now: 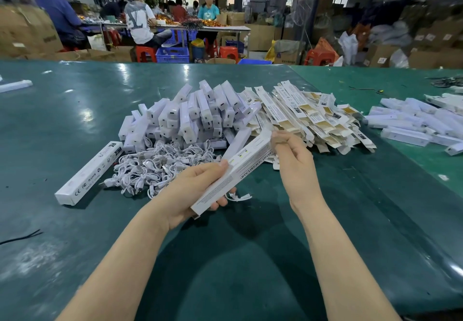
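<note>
- left hand (198,190) has a grip on the near half of a long white box (240,170), thumb on top and fingers curled underneath
- the box is held up off the green table (75,120), roughly in the middle of the scene, slanting from near-left to far-right with the printed side facing up
- right hand (293,160) is pinching the far end of that same box, fingertips bunched right at the end; can't tell if the flap there is tucked in or not
- a little white cable (238,197) pokes out from under the left hand's fingers, just below the box
- just left of the hands there's a tangled cable heap (160,165), and beyond it a stack of white plastic units (195,112)
- far-right of the hands is a pile of flat unfolded cartons (308,118), touching the unit stack
- one closed box (87,174) lies on the table left of the cable heap
- more packed boxes (413,123) sit well off to the right
- people are seated at another table way in the back
</note>
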`<state>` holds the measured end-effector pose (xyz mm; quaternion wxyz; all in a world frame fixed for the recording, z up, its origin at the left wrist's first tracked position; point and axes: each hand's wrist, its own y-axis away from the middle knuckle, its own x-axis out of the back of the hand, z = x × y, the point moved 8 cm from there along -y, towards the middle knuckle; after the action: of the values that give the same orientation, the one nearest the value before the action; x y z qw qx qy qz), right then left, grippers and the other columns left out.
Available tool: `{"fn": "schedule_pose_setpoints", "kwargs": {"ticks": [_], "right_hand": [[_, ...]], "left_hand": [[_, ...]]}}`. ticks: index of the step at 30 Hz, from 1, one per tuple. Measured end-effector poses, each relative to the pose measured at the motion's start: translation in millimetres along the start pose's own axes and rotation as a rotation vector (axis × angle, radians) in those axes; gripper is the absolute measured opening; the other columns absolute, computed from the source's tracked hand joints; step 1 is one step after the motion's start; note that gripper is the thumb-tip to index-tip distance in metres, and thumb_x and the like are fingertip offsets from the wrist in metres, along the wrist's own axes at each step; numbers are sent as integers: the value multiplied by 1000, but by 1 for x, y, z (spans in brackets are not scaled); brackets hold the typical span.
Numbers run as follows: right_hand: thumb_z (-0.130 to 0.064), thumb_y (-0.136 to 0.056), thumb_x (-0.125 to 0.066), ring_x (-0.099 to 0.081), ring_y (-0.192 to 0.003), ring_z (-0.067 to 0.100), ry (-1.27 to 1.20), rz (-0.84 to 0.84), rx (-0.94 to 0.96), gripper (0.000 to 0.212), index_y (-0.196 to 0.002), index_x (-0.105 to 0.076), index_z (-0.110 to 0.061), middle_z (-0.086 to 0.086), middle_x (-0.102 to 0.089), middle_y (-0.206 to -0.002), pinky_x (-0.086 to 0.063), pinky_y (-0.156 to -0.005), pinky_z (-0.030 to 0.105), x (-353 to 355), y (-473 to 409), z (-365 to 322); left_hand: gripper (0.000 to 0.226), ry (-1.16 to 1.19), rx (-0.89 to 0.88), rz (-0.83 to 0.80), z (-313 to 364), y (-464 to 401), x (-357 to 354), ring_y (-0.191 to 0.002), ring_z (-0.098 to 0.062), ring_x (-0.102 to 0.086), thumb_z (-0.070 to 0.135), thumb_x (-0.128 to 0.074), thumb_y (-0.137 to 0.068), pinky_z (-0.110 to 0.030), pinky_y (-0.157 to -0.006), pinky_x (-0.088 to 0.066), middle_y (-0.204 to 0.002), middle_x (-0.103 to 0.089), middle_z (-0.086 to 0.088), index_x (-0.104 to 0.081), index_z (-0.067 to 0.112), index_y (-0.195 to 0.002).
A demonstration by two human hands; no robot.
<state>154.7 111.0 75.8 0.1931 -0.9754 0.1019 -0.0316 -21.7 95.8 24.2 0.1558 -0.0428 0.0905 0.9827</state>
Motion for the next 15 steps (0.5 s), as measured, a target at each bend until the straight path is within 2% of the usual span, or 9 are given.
{"fn": "schedule_pose_setpoints", "kwargs": {"ticks": [3, 7, 9, 12, 15], "right_hand": [[-15, -97, -54, -56, -86, -13, -79, -57, -64, 26, -83, -65, -34, -24, -63, -93, -40, -76, 3, -7, 1, 5], [-31, -97, -56, -57, -95, -3, -68, -34, -45, 12, -88, -63, -36, -19, -65, -99, -42, -80, 9, -7, 2, 4], [-21, -98, -56, -58, -98, 1, -59, -21, -20, 19, -86, -64, -33, -10, -64, -105, -43, -83, 10, -5, 2, 1], [-7, -97, -51, -58, -88, -12, -130, -59, -84, 29, -86, -66, -29, -14, -64, -101, -44, -78, 4, -8, 2, 5], [-10, -98, -50, -57, -78, -17, -127, -136, -124, 29, -83, -67, -29, -25, -66, -87, -43, -70, 2, -16, 4, 7]], "left_hand": [[48, -15, 0, -13, -1, 0, -3, -56, -12, -61, 48, -62, -77, -20, -47, -50, -83, -73, -6, -68, 14, -111], [39, -82, -36, -75, 0, 1, -11, -67, -11, -67, 40, -72, -76, -21, -57, -54, -85, -74, 3, -67, 24, -111], [40, -176, -54, -120, -4, 1, -20, -73, -8, -67, 31, -82, -75, -19, -64, -53, -84, -72, 8, -66, 27, -111], [48, -161, -79, -124, -7, 1, -28, -81, -10, -65, 25, -79, -71, -25, -71, -54, -96, -67, 7, -58, 30, -114], [51, -56, -148, -96, 1, 2, -30, -69, -14, -60, 33, -75, -72, -27, -60, -52, -95, -63, 1, -53, 34, -118]]}}
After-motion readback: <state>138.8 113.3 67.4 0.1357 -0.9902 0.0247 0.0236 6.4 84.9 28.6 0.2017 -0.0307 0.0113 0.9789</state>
